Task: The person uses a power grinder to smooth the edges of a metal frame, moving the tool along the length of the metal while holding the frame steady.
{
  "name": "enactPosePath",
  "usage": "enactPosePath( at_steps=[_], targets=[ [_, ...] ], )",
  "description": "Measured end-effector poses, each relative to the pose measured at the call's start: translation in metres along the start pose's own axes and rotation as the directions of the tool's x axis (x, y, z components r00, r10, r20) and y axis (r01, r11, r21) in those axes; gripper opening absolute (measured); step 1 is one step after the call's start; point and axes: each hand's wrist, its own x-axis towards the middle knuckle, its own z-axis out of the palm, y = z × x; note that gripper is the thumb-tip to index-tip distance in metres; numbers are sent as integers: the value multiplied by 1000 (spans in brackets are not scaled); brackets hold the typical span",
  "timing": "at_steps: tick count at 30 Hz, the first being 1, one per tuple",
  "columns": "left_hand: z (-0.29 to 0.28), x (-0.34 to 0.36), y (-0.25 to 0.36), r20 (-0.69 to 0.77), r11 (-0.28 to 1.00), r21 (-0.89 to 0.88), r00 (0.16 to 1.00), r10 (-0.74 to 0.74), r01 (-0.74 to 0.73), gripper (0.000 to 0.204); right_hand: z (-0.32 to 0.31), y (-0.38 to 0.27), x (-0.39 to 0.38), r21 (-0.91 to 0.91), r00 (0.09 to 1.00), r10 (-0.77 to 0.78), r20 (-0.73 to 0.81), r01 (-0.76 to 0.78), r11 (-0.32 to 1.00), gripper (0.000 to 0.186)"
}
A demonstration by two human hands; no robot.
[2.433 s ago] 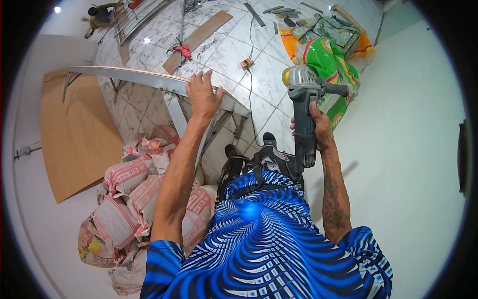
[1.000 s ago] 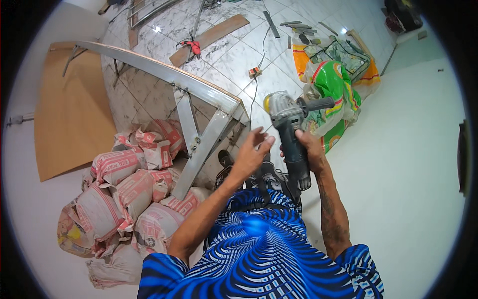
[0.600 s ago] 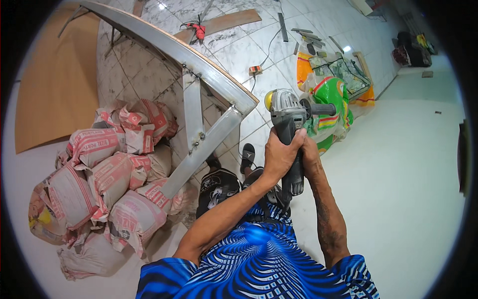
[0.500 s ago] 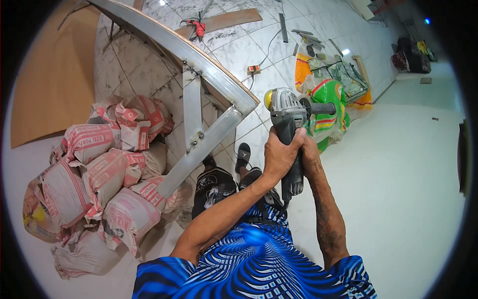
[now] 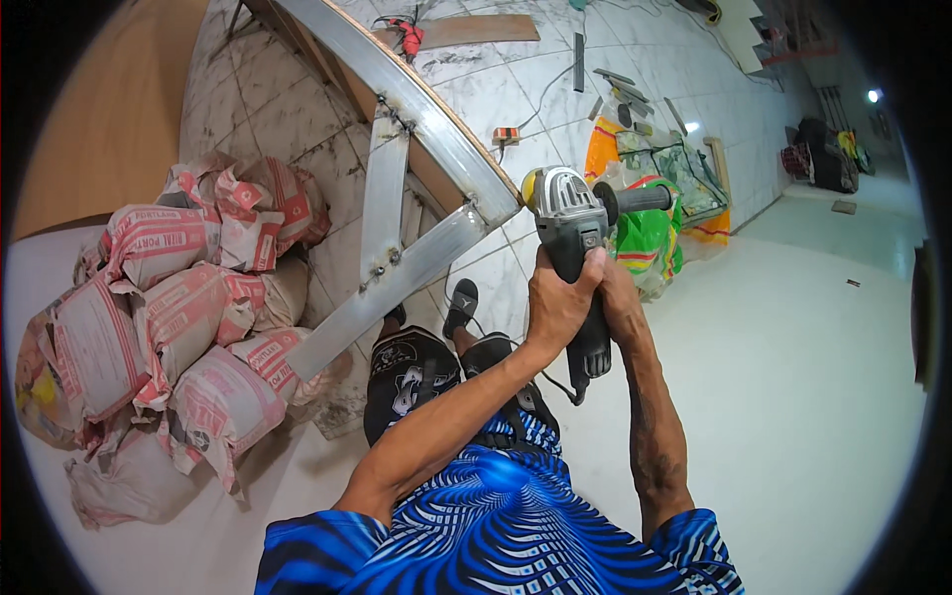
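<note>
Both of my hands are wrapped round an angle grinder (image 5: 569,234) with a dark body and a silver gear head. My left hand (image 5: 558,305) closes on its body from the left, while my right hand (image 5: 617,296) grips the body from the right. The side handle points right with no hand on it. At the grinder's left side, a yellowish disc (image 5: 529,188) meets or nearly meets the outer corner of a welded metal frame (image 5: 436,149); exact contact is hard to tell. Dark weld spots mark the frame's joints, and a thin wooden edge runs along it.
Stacked cement bags (image 5: 178,317) lie at the left under the frame's lower bar. A brown board (image 5: 99,119) stands behind them. Further off are a power outlet box (image 5: 506,135), a red clamp-like tool (image 5: 409,38), metal offcuts (image 5: 625,87) and a green sack (image 5: 645,238). The grinder's cord hangs by my legs.
The grinder has come closer to the frame's corner, closing the gap between disc and metal. My view has shifted a little, and both hands keep their grip.
</note>
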Motion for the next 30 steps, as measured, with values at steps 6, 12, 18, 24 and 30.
enactPosePath(
  at_steps=[6, 12, 18, 24, 30],
  targets=[
    [0, 3, -8, -13, 998, -38, 999, 42, -43, 57, -2, -4, 5, -55, 999, 0, 47, 2, 998, 58],
    [2, 4, -18, -3, 993, -107, 999, 42, -42, 55, -5, 2, 9, -155, 999, -11, 39, 17, 988, 54],
    [2, 1, -17, -3, 988, -139, 998, 66, -65, 55, -7, 3, 8, -195, 998, -23, 57, 34, 980, 55],
    [3, -2, -18, -10, 974, -216, 998, 69, -70, 56, -8, -6, 6, -285, 996, -40, 80, 61, 956, 57],
    [0, -2, -20, 6, 981, -176, 996, 86, -84, 54, -5, -4, 4, -223, 997, -39, 70, 54, 973, 57]
  ],
)
